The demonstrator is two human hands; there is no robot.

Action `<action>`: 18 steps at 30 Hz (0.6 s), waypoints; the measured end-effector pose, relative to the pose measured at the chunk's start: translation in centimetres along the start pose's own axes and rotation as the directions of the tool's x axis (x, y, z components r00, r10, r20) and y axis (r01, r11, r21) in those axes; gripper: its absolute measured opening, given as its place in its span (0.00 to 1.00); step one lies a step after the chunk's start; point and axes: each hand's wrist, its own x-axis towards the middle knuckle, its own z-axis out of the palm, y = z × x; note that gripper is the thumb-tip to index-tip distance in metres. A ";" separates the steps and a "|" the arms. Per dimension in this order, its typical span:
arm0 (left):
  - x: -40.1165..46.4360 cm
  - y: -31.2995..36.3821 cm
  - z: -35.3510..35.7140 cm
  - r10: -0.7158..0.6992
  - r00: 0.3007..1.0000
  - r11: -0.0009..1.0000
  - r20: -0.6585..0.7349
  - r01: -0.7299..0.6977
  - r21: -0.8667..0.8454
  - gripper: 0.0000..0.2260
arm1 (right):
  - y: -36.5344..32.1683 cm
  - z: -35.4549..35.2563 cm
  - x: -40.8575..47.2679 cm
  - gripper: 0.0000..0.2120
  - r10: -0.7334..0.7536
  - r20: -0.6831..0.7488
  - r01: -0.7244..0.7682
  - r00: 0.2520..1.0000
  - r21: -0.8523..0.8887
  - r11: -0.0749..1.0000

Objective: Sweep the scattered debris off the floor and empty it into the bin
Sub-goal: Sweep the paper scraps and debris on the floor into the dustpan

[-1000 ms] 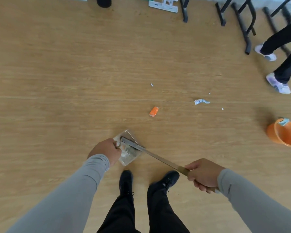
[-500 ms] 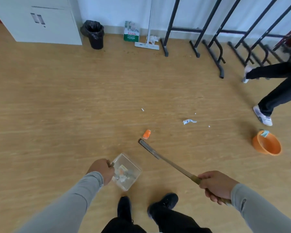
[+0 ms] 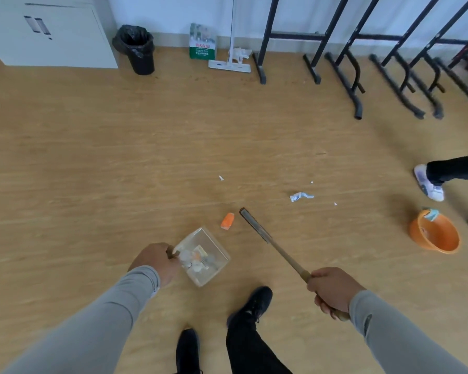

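A person is looking down at a wooden floor, seen from a camera on their head. Their left hand is gripping the handle end of a clear plastic dustpan, which is sitting on the floor just ahead of their feet and already holding a few small scraps. Their right hand is wrapping closed around the long handle of a brush, whose narrow dark head is pointing away from them, just beside an orange scrap.

Further out, a crumpled white paper and some tiny white flecks are lying well apart from one another. A black-lined bin is standing by the far wall, beside a white cabinet. An orange bucket is sitting to the right, near another person's white shoe.

The debris is looking very light and loose, so it is likely to scatter or skip under a fast stroke; short, gentle strokes toward the pan's open edge should be suiting it best. The dustpan is looking thin, rigid and light, so keeping it level by its handle on the way to the bin seems wise
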 end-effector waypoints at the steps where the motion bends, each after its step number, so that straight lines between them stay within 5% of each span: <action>1: 0.7 0.5 0.2 -0.001 1.000 1.000 -0.003 0.001 -0.001 0.04 | -0.6 -0.4 0.9 0.10 0.004 -0.004 -0.004 1.000 -0.002 1.000; 12: 9.0 5.0 0.9 0.000 0.999 0.993 -0.039 0.005 0.114 0.06 | -7.5 -2.0 12.0 0.12 0.013 0.000 -0.013 1.000 -0.160 0.987; 18: 9.8 5.3 1.0 0.001 0.998 0.992 -0.058 0.006 0.126 0.07 | -8.5 -3.2 10.7 0.17 0.064 0.140 -0.018 0.988 -0.308 0.951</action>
